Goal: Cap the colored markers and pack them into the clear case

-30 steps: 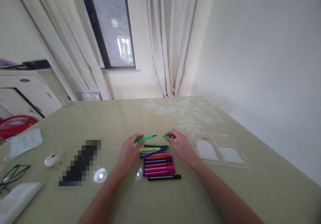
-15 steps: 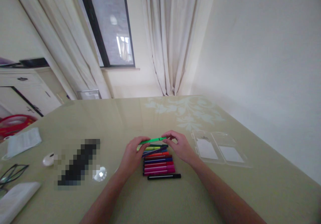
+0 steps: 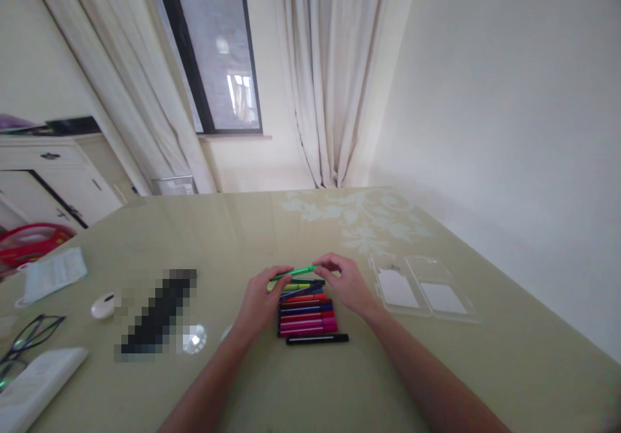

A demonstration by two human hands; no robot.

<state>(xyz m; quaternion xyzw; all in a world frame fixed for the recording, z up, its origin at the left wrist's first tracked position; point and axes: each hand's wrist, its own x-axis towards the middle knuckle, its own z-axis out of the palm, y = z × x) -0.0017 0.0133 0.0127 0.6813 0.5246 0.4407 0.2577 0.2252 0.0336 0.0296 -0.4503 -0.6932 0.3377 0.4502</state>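
A bright green marker [image 3: 301,271] is held level between my two hands, just above a row of markers. My left hand [image 3: 264,294] pinches its left end, and my right hand [image 3: 341,279] pinches the right end. Below lie several markers side by side, among them a yellow-green marker [image 3: 297,287], an orange-red marker [image 3: 305,298] and a magenta marker [image 3: 310,325]. A dark purple marker [image 3: 303,291] lies slanted across the upper ones. Nearest me is a black marker [image 3: 317,339], a little apart from the others. My fingers hide the left ends of the upper markers.
An open clear plastic case [image 3: 421,298] with white inserts lies right of my hands. To the left are a white computer mouse [image 3: 103,307], a blurred-out dark object [image 3: 158,313], a face mask [image 3: 55,276], eyeglasses [image 3: 36,336] and a white box-like object [image 3: 43,381].
Both hands keep hold of the green marker in nearly the same place. The view has shifted slightly, so objects on the left appear a little further right.
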